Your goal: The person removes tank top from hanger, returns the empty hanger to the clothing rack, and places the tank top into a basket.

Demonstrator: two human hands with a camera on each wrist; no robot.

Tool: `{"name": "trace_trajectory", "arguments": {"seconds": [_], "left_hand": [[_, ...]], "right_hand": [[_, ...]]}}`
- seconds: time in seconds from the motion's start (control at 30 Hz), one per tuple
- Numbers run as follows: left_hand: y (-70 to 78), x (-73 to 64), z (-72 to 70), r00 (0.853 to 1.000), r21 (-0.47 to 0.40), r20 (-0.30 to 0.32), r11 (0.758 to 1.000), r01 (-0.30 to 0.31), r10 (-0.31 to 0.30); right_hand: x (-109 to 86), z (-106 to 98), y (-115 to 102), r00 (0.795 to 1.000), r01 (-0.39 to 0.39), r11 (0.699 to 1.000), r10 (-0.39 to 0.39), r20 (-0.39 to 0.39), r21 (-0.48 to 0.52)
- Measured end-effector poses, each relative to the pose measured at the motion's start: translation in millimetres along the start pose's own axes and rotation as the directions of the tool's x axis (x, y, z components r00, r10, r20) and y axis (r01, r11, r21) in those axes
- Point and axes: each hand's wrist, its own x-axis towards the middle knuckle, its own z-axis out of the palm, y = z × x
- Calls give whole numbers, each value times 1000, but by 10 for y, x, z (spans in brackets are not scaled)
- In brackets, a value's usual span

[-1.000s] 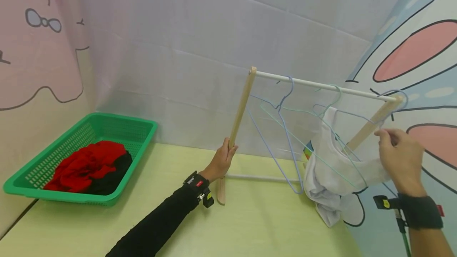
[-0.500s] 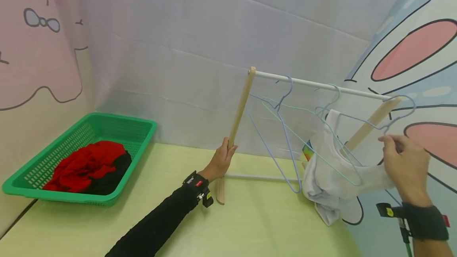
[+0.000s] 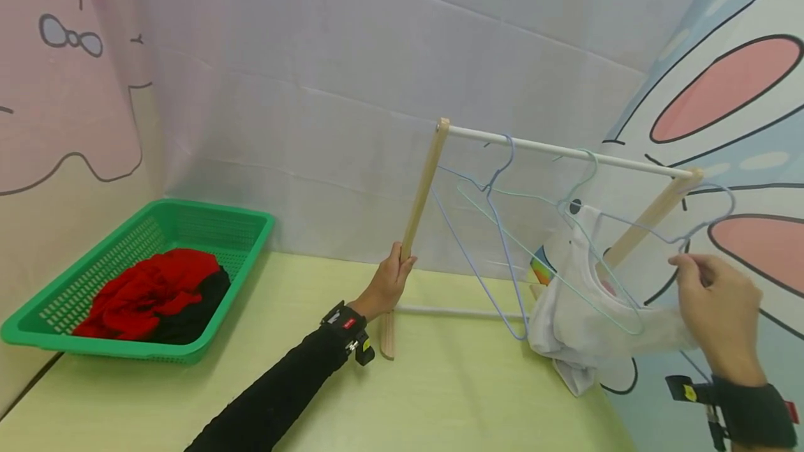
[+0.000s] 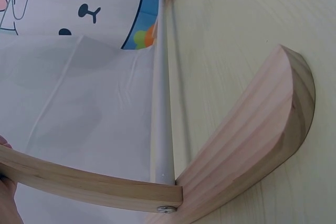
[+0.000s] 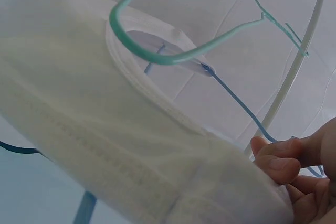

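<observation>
With my left hand (image 3: 384, 287) I grip the wooden upright of a small clothes rack (image 3: 422, 197); the left wrist view shows the lower part of that upright (image 4: 89, 179). At the right, my right hand (image 3: 719, 309) pinches a blue clothes hanger (image 3: 653, 232) just below its hook. The hook lies by the rail's right end, seemingly off the rail. One arm of this hanger runs through a strap of a white tank top (image 3: 574, 319). In the right wrist view, thumb and fingers (image 5: 281, 163) are at the hanger wire (image 5: 236, 100), against the white cloth (image 5: 152, 145).
Another blue hanger (image 3: 499, 218) and a green hanger (image 3: 534, 257) hang from the white rail (image 3: 565, 151). The green one overlaps the tank top. To the left stands a green basket (image 3: 248, 257) with red and black clothes (image 3: 157, 284). Printed sheets (image 3: 314, 89) surround the tabletop (image 3: 465, 396).
My right hand has moved slightly down and to the right, taking the blue hanger along. Its hook has come away from the rail's end. The left hand keeps its hold.
</observation>
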Motion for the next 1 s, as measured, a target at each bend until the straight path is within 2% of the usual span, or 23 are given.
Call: {"name": "trace_trajectory", "arguments": {"seconds": [0.2,0.4,0.6,0.77,1.0], "left_hand": [[13,7,2,1000,-13,14,1000,-9,9],[15,3,7,1000,-8,17,1000,19,-19],[-39,-30,27,1000,-10,-19,1000,-7,7],[-40,-21,19,1000,3,-14,1000,-27,27],[3,-26,10,1000,-9,-15,1000,-4,3]], "right_hand": [[-84,-6,38,1000,-17,1000,17,2,-2],[-150,3,102,1000,5,1000,-6,-23,-29],[-223,20,99,999,-32,999,32,21,-37],[-294,39,137,998,-54,997,56,30,-57],[-386,40,235,995,-66,996,70,73,-65]]}}
